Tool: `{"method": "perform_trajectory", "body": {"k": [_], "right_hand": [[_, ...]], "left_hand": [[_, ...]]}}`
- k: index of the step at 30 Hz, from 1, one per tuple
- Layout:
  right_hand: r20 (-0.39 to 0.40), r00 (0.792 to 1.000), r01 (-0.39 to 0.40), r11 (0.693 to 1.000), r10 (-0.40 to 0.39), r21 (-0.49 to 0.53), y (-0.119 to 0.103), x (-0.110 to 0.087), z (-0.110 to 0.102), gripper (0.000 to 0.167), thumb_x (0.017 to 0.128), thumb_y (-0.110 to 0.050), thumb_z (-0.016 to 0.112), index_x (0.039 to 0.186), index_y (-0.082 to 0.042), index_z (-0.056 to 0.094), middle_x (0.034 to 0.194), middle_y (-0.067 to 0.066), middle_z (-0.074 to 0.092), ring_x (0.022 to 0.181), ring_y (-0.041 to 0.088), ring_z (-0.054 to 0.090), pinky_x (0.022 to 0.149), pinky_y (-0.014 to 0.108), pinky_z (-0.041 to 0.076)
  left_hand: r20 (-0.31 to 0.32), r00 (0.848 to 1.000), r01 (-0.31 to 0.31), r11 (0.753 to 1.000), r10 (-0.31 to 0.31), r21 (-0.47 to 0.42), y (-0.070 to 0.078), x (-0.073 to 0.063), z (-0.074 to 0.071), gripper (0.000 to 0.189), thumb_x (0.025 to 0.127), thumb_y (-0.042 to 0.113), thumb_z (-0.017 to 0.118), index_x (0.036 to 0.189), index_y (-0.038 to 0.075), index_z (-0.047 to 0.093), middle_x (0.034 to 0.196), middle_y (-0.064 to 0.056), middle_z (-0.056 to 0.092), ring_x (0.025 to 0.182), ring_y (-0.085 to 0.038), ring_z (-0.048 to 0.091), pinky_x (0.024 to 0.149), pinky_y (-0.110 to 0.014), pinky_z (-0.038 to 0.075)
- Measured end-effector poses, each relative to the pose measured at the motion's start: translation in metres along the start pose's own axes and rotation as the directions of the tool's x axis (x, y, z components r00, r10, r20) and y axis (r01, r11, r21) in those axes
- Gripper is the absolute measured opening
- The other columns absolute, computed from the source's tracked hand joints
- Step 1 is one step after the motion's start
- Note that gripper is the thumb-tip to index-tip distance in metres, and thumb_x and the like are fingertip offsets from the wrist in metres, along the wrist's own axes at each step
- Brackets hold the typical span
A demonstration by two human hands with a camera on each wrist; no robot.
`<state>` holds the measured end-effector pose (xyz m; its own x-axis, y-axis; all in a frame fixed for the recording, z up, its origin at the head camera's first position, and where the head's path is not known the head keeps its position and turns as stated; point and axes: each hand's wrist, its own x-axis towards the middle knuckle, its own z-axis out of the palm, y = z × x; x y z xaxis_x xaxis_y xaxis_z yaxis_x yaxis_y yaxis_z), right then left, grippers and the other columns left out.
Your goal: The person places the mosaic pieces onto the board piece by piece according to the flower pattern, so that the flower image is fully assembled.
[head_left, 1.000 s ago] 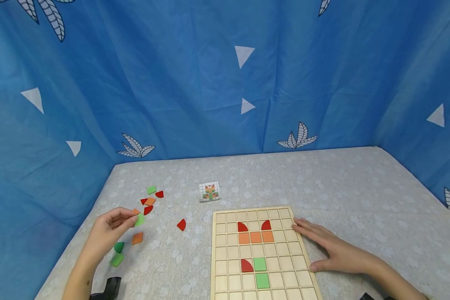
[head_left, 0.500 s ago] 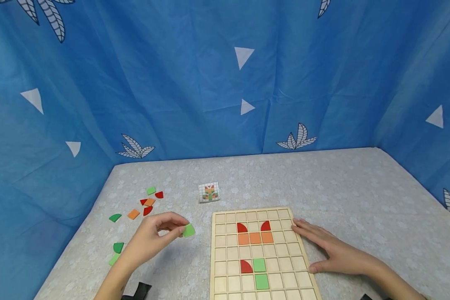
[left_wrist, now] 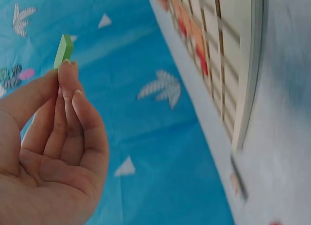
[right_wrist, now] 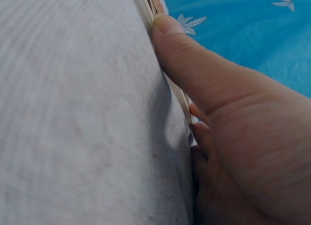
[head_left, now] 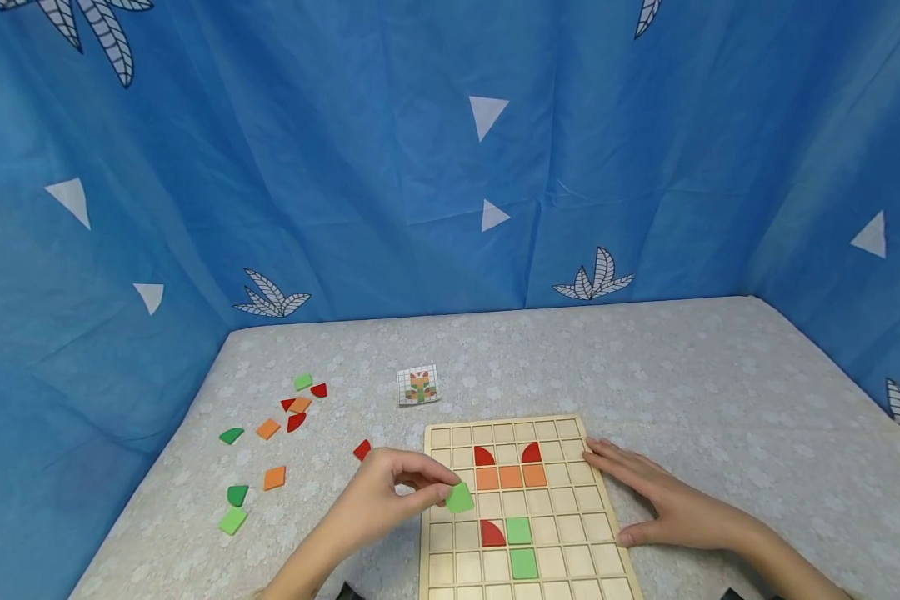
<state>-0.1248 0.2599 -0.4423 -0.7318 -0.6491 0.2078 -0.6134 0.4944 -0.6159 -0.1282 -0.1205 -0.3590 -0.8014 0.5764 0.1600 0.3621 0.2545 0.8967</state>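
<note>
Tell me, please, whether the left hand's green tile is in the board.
Out: the left hand pinches the tile, apart from the board in its wrist view.

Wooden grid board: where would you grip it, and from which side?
I'd take the wooden board by its right rim, coming from the right: that edge is straight, the right hand touches it, and the loose pieces lie on the opposite side.
</note>
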Motion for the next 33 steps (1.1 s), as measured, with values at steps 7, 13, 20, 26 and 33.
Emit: {"method": "perform_trajectory", "body": {"k": [7, 13, 20, 26, 33], "right_hand": [[-0.001, 1.000, -0.001, 1.000, 0.001, -0.004, 0.001, -0.001, 0.000, 0.088, 0.076, -0.035, 0.075, 0.147, -0.012, 0.030, 0.151, 0.012, 0.021, 0.138, 0.016, 0.015, 0.097, 0.014, 0.011], [-0.008, 1.000, 0.011, 1.000, -0.011, -0.013, 0.002, -0.001, 0.000, 0.088, 0.076, -0.035, 0.076, 0.147, -0.011, 0.030, 0.151, 0.013, 0.021, 0.138, 0.016, 0.016, 0.097, 0.017, 0.014], [0.000, 1.000, 0.015, 1.000, -0.015, 0.009, 0.002, 0.000, 0.000, 0.088, 0.076, -0.033, 0.075, 0.147, -0.010, 0.029, 0.151, 0.014, 0.021, 0.138, 0.016, 0.015, 0.097, 0.014, 0.010], [0.002, 1.000, 0.022, 1.000, -0.022, 0.019, 0.002, 0.000, 0.000, 0.087, 0.077, -0.033, 0.075, 0.147, -0.009, 0.029, 0.151, 0.015, 0.020, 0.138, 0.017, 0.014, 0.096, 0.010, 0.008], [0.017, 1.000, -0.016, 0.999, 0.015, 0.028, 0.002, -0.001, -0.001, 0.087, 0.078, -0.034, 0.074, 0.148, -0.011, 0.028, 0.152, 0.012, 0.019, 0.138, 0.015, 0.013, 0.097, 0.011, 0.009]], "left_hand": [[0.085, 0.996, -0.012, 0.998, 0.017, -0.063, -0.003, 0.007, 0.033, 0.009, 0.085, 0.004, 0.068, 0.091, 0.007, 0.073, 0.080, 0.006, 0.069, 0.071, -0.007, 0.064, 0.065, -0.028, 0.052], [0.163, 0.986, -0.012, 0.994, 0.029, -0.107, -0.006, 0.009, 0.056, 0.010, 0.083, -0.002, 0.067, 0.090, 0.003, 0.073, 0.080, 0.005, 0.069, 0.069, -0.001, 0.063, 0.064, -0.023, 0.052], [0.231, 0.973, 0.030, 0.993, -0.002, -0.118, -0.012, 0.006, 0.074, 0.007, 0.083, -0.002, 0.068, 0.087, 0.001, 0.072, 0.079, 0.006, 0.068, 0.068, 0.003, 0.060, 0.061, -0.020, 0.052], [0.257, 0.966, 0.019, 0.999, -0.008, -0.041, -0.011, 0.004, 0.080, 0.009, 0.082, -0.003, 0.068, 0.088, 0.003, 0.073, 0.075, 0.011, 0.064, 0.066, 0.007, 0.057, 0.059, -0.016, 0.050], [0.279, 0.960, 0.004, 1.000, -0.011, 0.027, -0.014, 0.002, 0.083, 0.012, 0.083, -0.003, 0.066, 0.088, 0.005, 0.074, 0.075, 0.016, 0.060, 0.066, 0.008, 0.055, 0.058, -0.014, 0.048]]}}
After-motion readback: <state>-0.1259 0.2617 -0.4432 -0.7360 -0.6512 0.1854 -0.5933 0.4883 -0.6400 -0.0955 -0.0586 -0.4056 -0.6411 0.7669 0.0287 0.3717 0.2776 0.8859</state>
